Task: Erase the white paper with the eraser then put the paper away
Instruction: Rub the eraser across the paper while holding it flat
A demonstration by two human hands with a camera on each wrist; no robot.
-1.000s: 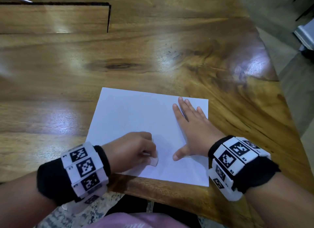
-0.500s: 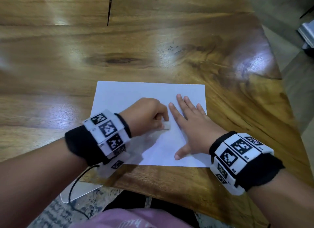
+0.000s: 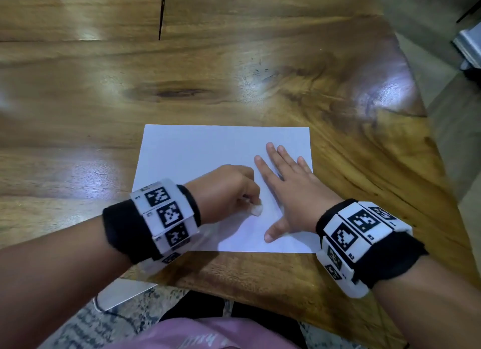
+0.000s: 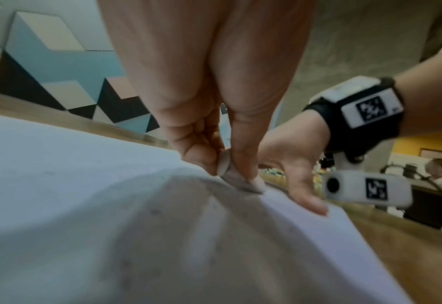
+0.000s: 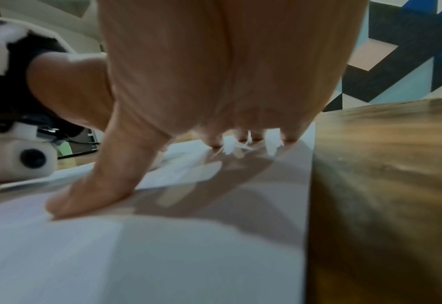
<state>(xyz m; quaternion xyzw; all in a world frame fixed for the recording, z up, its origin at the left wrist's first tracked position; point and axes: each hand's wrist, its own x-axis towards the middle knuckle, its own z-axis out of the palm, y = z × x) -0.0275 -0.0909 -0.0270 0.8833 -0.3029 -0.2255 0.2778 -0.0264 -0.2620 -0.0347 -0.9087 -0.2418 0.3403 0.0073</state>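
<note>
Since half a second ago: left hand [image 3: 229,192] with eraser [image 3: 256,209] drawn back toward the near edge of the sheet; right hand [image 3: 289,192] unmoved.

Left hand: fingers curled, thumb and forefinger pinching the eraser. Small whitish piece; only its lower end shows below the fingertips in the head view, and the left wrist view shows that end [image 4: 243,183] pressed on the sheet. Its full shape is hidden by the grip.

Right hand: fingers straight and spread, thumb out to the side, palm down flat on the sheet, just right of the left hand. In the right wrist view the fingertips [image 5: 215,144] are small and blurred; thumb plainly on the sheet.

White paper [image 3: 197,151]: lies flat on the table [image 3: 234,62], near its front edge, long side toward the person. Near-left corner hidden under the left wrist band. Marks on it too faint to make out; the left wrist view shows only grey specks.

Eraser sits near the sheet's middle, between the two hands.
</note>
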